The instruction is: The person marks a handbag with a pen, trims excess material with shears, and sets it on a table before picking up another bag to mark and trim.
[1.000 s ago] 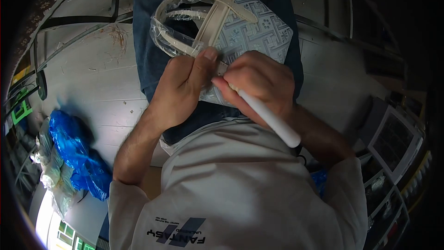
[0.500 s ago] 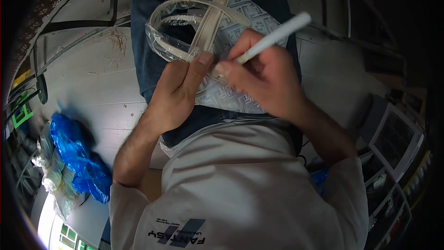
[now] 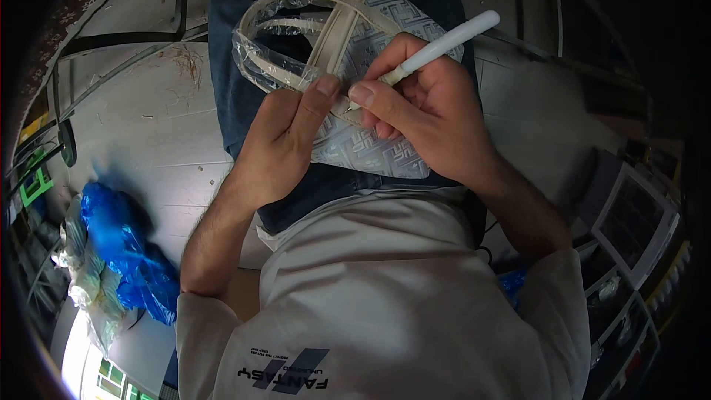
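Note:
Across my lap lies a patterned handbag, pale grey-blue with cream trim. Its cream handles, wrapped in clear plastic, loop out to the left. My left hand pinches the bag's trimmed edge near a handle's base, thumb on top. In my right hand is a white pen, gripped near its lower end and slanting up to the right. The pen's tip points down at the cream handle tab, close beside my left thumb.
A blue plastic bag and a whitish plastic bag lie at the left. Dark metal bars cross the floor at upper left, near loose fibre scraps. At the right stands a white-framed panel.
My right hand has shifted slightly up and right with the pen, and its tip now shows at the tab. The handbag has moved slightly; my left hand stays on it.

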`<act>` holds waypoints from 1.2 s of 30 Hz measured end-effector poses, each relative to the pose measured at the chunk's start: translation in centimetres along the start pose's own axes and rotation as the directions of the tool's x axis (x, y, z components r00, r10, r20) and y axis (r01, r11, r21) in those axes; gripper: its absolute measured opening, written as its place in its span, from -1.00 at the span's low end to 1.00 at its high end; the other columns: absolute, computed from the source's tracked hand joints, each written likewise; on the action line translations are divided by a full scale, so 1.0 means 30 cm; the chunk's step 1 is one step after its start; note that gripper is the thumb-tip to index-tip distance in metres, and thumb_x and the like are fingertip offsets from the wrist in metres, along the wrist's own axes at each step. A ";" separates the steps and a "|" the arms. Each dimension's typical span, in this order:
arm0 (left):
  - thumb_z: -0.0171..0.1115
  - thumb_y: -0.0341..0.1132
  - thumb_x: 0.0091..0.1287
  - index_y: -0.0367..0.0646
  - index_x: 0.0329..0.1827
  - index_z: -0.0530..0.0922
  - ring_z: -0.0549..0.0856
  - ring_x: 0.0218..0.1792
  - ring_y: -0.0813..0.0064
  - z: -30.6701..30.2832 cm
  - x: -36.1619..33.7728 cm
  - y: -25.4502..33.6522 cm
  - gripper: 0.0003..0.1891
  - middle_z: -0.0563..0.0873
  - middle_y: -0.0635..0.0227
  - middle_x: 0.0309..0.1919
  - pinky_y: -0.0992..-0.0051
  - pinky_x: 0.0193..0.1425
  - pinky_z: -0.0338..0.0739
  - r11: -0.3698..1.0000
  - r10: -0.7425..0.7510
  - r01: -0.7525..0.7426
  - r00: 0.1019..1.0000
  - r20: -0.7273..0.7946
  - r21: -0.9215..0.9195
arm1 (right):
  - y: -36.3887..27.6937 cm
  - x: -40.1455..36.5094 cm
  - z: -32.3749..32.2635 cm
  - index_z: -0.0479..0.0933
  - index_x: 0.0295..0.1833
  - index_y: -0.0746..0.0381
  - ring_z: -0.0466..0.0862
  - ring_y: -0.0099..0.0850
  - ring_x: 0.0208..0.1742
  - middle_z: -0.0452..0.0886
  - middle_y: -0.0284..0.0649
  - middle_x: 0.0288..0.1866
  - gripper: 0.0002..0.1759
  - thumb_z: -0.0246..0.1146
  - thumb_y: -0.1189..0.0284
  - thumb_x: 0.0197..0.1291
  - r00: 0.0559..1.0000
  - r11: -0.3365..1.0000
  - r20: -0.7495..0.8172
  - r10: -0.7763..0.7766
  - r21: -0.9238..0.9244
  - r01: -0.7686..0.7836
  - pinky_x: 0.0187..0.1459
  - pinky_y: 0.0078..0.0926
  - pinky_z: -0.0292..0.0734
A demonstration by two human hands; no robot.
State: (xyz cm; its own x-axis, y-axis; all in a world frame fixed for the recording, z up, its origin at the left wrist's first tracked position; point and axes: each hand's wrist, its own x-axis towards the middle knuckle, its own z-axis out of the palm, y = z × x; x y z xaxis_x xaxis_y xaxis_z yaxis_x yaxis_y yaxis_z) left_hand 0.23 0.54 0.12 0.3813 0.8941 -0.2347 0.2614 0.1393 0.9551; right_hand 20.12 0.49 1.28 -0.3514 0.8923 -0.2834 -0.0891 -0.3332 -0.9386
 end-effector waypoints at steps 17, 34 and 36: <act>-0.05 -0.14 0.66 -0.39 -0.37 0.55 0.29 -0.56 0.64 0.003 -0.009 0.026 -0.50 0.41 0.38 -0.70 0.44 -0.51 0.25 0.998 -0.057 0.057 0.998 0.020 0.030 | -0.011 -0.007 -0.004 0.44 -0.13 0.28 0.58 -0.70 -0.42 0.60 -0.32 -0.41 -0.85 0.30 0.51 0.38 1.000 0.998 -0.012 -0.020 -0.065 0.019 -0.40 -0.76 0.47; -0.01 -0.18 0.65 -0.34 0.08 0.62 0.54 -0.17 0.64 -0.028 0.010 0.090 -0.63 0.58 0.28 -0.14 0.56 -0.04 0.51 0.875 -0.454 0.418 0.883 0.116 0.244 | -0.024 -0.003 -0.008 0.44 -0.12 0.26 0.58 -0.72 -0.45 0.63 -0.31 -0.43 -0.86 0.26 0.44 0.43 1.000 1.000 0.021 -0.009 -0.029 0.010 -0.41 -0.75 0.52; 0.00 -0.18 0.65 -0.34 0.08 0.62 0.54 -0.17 0.64 -0.028 0.004 0.082 -0.63 0.58 0.28 -0.13 0.56 -0.05 0.52 0.873 -0.465 0.431 0.877 0.121 0.229 | -0.026 -0.005 -0.014 0.45 -0.12 0.26 0.60 -0.70 -0.44 0.63 -0.31 -0.43 -0.85 0.28 0.45 0.41 1.000 1.000 0.025 -0.001 -0.005 0.001 -0.41 -0.73 0.52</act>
State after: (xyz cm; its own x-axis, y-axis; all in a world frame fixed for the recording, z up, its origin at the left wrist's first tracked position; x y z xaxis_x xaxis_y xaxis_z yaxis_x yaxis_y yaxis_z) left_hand 0.16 1.35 2.59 0.3198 0.6681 -0.6719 0.5954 0.4099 0.6910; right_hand 20.64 0.75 1.96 -0.3743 0.8847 -0.2778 -0.0847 -0.3309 -0.9398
